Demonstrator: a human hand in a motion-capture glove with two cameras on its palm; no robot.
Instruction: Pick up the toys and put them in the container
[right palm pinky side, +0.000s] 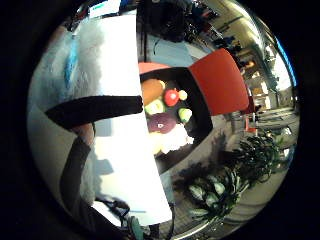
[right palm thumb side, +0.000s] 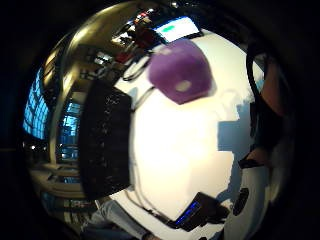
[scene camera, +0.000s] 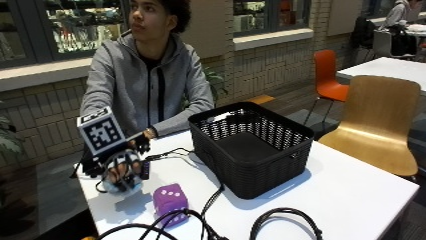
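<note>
White table (scene camera: 346, 190), purple dice (scene camera: 170, 198), seemingly untouched.

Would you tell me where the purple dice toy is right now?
In the outside view the purple dice toy sits on the white table, between the gloved right hand and the black basket, touching neither.

Purple plush die (scene camera: 171, 198) with white pips sits on the table, near the front edge. Black mesh basket (scene camera: 251, 145) stands upright just beside it.

A purple die (right palm thumb side: 180, 70) lies beside a black basket (right palm thumb side: 105, 140).
</note>
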